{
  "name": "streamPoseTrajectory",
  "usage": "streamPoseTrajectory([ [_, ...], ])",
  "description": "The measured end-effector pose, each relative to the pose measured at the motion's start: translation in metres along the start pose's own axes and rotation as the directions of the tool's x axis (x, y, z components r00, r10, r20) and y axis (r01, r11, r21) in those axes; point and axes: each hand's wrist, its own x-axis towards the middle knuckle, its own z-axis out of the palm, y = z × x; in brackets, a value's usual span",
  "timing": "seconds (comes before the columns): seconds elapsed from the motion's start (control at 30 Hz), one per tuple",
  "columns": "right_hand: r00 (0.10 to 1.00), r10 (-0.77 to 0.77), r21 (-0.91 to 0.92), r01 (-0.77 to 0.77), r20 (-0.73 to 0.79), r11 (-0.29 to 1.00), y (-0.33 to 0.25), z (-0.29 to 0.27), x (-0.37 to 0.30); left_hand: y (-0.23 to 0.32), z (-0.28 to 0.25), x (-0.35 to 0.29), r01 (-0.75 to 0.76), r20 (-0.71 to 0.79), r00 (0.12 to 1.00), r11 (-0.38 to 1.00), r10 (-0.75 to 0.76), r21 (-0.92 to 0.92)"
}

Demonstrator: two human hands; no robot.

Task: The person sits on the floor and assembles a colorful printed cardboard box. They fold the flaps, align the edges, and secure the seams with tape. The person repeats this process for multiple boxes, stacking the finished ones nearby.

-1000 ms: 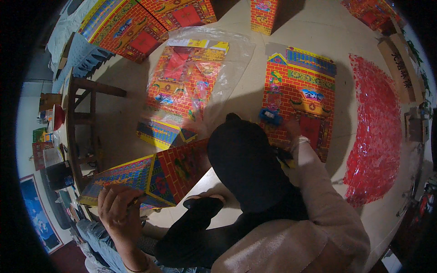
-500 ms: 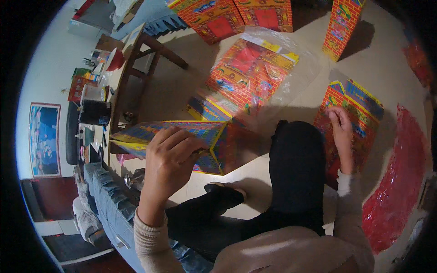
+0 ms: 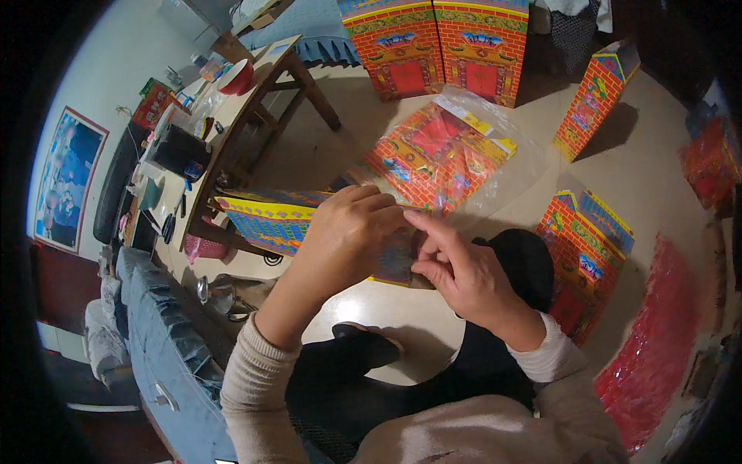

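A printed cardboard house piece [image 3: 267,224], blue-tiled with a yellow border, hangs in front of me above the floor. My left hand [image 3: 352,236] is closed over its upper edge, with the back of the hand towards me hiding much of the piece. At its right end my right hand [image 3: 473,280] has thumb and forefinger curled in at the edge, close to the left fingers. The exact contact of the right fingertips is partly hidden. Beside my right knee, a red brick-patterned cardboard house [image 3: 576,255] lies on the floor.
Two standing cardboard houses [image 3: 402,58] are at the back. A narrow one [image 3: 591,104] stands farther right. Flat printed sheets [image 3: 440,151] lie under clear plastic ahead. Red plastic film [image 3: 653,348] is on the right. A wooden table [image 3: 255,97] and blue sofa [image 3: 174,348] line the left.
My right hand has come leftward from beside the knee to the right end of the cardboard piece. My left hand, still holding it, has moved right and up. The view has shifted.
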Motion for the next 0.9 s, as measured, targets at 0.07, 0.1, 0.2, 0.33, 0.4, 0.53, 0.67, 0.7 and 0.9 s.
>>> streamPoseTrajectory([
  [0.07,0.998,0.063,-0.054,-0.063,-0.002,0.997,-0.002,0.004,0.002,-0.001,0.001,-0.001,-0.002,0.011,1.0,1.0,0.002,-0.013],
  [0.1,0.996,0.093,-0.077,-0.094,-0.005,0.993,-0.003,0.006,0.004,-0.002,0.0,-0.003,-0.002,0.009,1.0,1.0,0.002,-0.02],
  [0.2,0.991,0.134,-0.146,-0.132,0.004,0.98,-0.005,0.009,0.005,-0.003,0.0,-0.006,-0.006,-0.004,1.0,1.0,0.006,-0.026],
  [0.33,0.984,0.178,-0.176,-0.178,-0.014,0.968,0.003,0.015,0.004,-0.002,0.004,-0.008,-0.014,-0.031,0.999,1.0,0.013,-0.017],
  [0.4,0.982,0.183,-0.199,-0.187,-0.037,0.962,0.004,0.018,0.006,-0.002,0.004,-0.007,-0.011,-0.02,1.0,1.0,0.01,-0.02],
  [0.53,0.953,0.296,-0.327,-0.302,-0.07,0.895,-0.007,0.021,0.01,-0.001,0.004,-0.006,-0.003,0.004,1.0,1.0,0.003,-0.006],
  [0.67,0.95,0.298,-0.47,-0.306,-0.093,0.828,-0.014,0.022,0.012,-0.001,0.003,-0.005,-0.045,-0.014,0.999,0.999,0.044,-0.017],
  [0.7,0.955,0.28,-0.486,-0.291,-0.097,0.824,-0.012,0.022,0.011,0.0,0.003,-0.005,-0.046,-0.021,0.999,0.999,0.046,-0.009],
  [0.9,0.934,0.336,-0.379,-0.356,-0.118,0.854,-0.016,0.015,0.008,0.0,0.006,-0.005,-0.061,-0.005,0.998,0.998,0.061,0.015],
])
